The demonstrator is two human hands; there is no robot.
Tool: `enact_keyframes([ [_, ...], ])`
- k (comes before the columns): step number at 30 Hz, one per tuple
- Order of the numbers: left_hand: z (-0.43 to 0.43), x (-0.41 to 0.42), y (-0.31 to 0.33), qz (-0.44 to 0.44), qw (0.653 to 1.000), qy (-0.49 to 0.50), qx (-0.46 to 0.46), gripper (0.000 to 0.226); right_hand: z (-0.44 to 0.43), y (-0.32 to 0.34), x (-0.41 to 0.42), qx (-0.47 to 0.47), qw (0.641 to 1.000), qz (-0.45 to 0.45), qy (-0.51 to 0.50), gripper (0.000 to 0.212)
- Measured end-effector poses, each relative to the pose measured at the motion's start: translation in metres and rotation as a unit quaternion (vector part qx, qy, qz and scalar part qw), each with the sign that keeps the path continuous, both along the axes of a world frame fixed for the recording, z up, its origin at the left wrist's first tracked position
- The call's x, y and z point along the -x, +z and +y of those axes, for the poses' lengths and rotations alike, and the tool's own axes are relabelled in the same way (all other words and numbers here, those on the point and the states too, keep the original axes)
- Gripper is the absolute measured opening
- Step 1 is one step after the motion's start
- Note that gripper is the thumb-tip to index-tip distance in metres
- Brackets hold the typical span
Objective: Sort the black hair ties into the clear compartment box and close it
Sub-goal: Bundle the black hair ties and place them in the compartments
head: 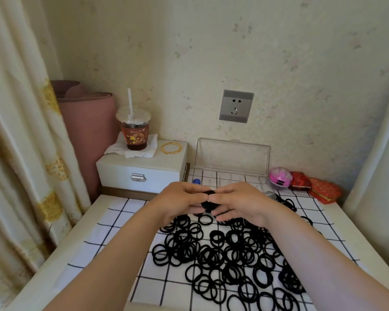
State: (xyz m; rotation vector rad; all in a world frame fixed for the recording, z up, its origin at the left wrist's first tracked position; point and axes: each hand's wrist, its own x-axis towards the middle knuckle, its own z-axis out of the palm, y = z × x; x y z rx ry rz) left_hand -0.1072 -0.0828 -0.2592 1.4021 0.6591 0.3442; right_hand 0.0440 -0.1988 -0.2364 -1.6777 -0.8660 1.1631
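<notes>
- Both hands are up in the middle of the frame, fingertips meeting. The left hand (180, 203) and the right hand (236, 203) pinch a small black bunch of hair ties (209, 204) between thumbs and fingers, so both are closed on it.
- How many ties are in that bunch I cannot tell; they are squeezed into one dark lump.
- The clear compartment box (225, 177) sits just beyond the hands, towards the top of the frame, its base partly hidden behind the knuckles.
- Its long side runs left to right across the frame, and its lid (233, 157) stands open against the wall.
- From the bunch, the box lies straight ahead and a touch to the right, so I'd judge the right hand the nearer one for dropping ties in. It is a short forward reach, no turn.
- Counting: one box, one lid, two hands, one held bunch.
- The loose pile (229, 254) on the checked cloth (121, 232) in the lower half of the frame runs to many dozens, overlapping too much for a true count.
- A few more ties (288, 204) lie apart at the right, near the box's end.
- No ties are visible in the compartments, so sorting looks barely begun.
</notes>
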Motion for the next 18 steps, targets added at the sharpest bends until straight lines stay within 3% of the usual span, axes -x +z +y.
enact_keyframes([
  [4, 0.001, -0.001, -0.001, 0.009, 0.997, 0.038, -0.066, 0.027, 0.006, -0.003, 0.003, 0.001, 0.998, 0.028, -0.049, 0.031],
  [6, 0.003, -0.004, -0.003, 0.027, 0.983, 0.071, -0.167, 0.028, 0.011, 0.0, 0.001, -0.014, 0.995, 0.016, -0.097, 0.028],
  [9, 0.004, -0.008, -0.005, 0.052, 0.953, 0.112, -0.277, 0.03, 0.028, 0.002, -0.004, -0.035, 0.984, -0.055, -0.169, 0.024],
  [12, 0.004, -0.009, -0.008, 0.079, 0.931, 0.092, -0.346, 0.038, 0.053, -0.001, -0.004, -0.03, 0.97, -0.12, -0.208, 0.021],
  [15, 0.006, -0.009, -0.015, 0.095, 0.93, 0.06, -0.351, 0.041, 0.078, -0.011, -0.005, -0.001, 0.955, -0.22, -0.197, 0.013],
  [18, 0.009, -0.01, -0.023, 0.114, 0.935, 0.034, -0.334, 0.042, 0.095, -0.02, -0.006, 0.049, 0.915, -0.368, -0.156, 0.018],
])
